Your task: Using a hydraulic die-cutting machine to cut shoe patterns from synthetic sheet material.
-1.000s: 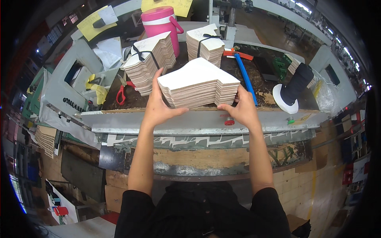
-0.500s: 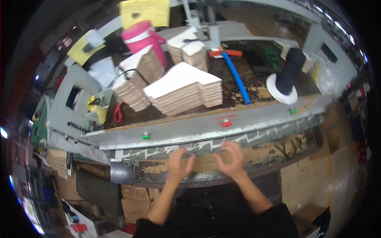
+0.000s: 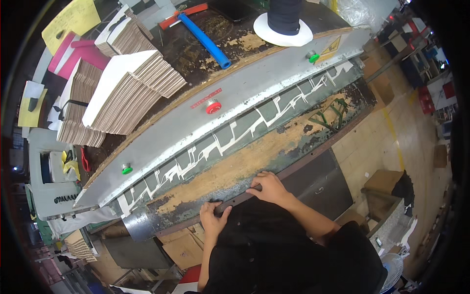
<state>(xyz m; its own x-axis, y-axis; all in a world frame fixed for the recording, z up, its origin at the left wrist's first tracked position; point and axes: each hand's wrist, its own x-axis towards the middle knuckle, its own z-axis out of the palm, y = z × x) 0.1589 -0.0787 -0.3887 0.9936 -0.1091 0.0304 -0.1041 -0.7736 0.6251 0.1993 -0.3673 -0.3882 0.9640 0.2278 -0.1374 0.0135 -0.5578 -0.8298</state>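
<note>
My left hand (image 3: 211, 221) grips the dark front edge (image 3: 238, 199) of the worn work table, fingers over the top and thumb on the rim. A short way to the right, my right hand (image 3: 270, 188) holds the same edge with bent fingers. Beyond both hands lies the scuffed table surface (image 3: 230, 166), its coating worn through to tan. Along the machine's grey front beam (image 3: 166, 142), a jagged white strip of cut-out sheet scrap (image 3: 215, 145) lies on the table. Green branching pieces (image 3: 333, 115) rest at the table's right end.
On the upper shelf stand stacks of white-topped cut pieces (image 3: 139, 93), a pink jug (image 3: 78, 56), a blue-handled tool (image 3: 203, 40) and a black thread cone (image 3: 284, 17) on a white disc. The beam carries a red button (image 3: 213, 107) and green buttons (image 3: 127, 169). Cardboard (image 3: 183, 249) lies below.
Both hands have come down from above the table onto its front edge and closed on it. The view has tilted and moved closer to the table.
</note>
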